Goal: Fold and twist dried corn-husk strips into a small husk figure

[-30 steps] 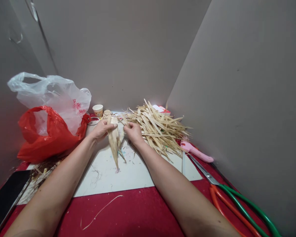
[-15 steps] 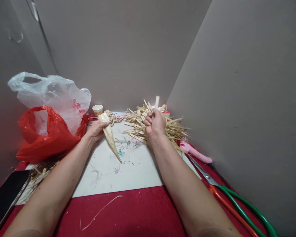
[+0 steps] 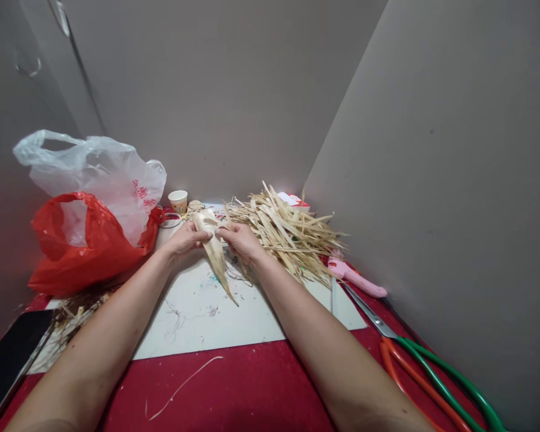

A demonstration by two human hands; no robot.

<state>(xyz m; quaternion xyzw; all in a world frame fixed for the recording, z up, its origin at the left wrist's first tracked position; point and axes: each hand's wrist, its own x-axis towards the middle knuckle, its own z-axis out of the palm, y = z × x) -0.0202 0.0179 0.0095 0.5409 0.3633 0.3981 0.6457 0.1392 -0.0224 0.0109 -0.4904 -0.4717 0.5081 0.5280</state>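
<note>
Left hand [image 3: 184,239] pinches dry husk [image 3: 215,257] | right hand [image 3: 243,241] pinches its right edge | husk between both

A red bag [image 3: 94,258] and a white bag [image 3: 105,159] are seen at left; scissors [image 3: 380,325] are laid near a pink handle [image 3: 362,282].

grey walls [image 3: 234,96] meet in a corner behind a red tabletop [image 3: 252,390].

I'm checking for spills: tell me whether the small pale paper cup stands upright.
Upright: the cup has its open rim on top, tapering downward.
</note>
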